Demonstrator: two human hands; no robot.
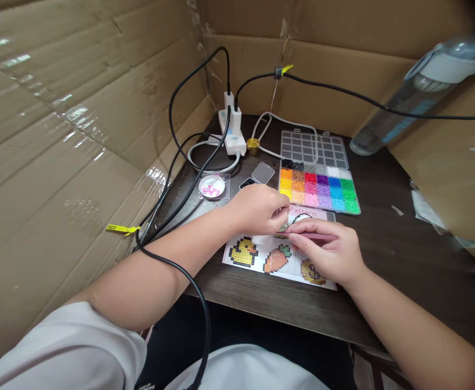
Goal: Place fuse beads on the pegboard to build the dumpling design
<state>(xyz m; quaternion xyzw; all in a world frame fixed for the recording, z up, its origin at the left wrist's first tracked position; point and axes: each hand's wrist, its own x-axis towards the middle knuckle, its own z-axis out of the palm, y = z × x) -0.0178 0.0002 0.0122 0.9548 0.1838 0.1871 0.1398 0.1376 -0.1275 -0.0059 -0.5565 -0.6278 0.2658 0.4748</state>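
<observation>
Slim pink tweezers [316, 236] lie in the grip of my right hand [332, 249], pointing left. My left hand [259, 208] is closed in a pinch close to the tweezers' tip; whatever sits between its fingers is hidden. Under both hands lies a printed pattern sheet [231, 261] with pixel pictures of a duck [243, 252], a carrot [277, 259] and a round brown figure [313, 272]. A clear piece, perhaps a pegboard, partly shows on the sheet below my left hand. Just beyond my right hand stands a compartment box of coloured beads [320, 187], its clear lid [315, 149] folded back.
A white dish [212, 186] holding pink beads sits at the left, beside a small box of black beads [247, 183] and a clear lid [263, 173]. Behind are a power strip [234, 135], a gold cup [252, 145] and a bottle [408, 97]. A black cable [180, 265] crosses my left forearm.
</observation>
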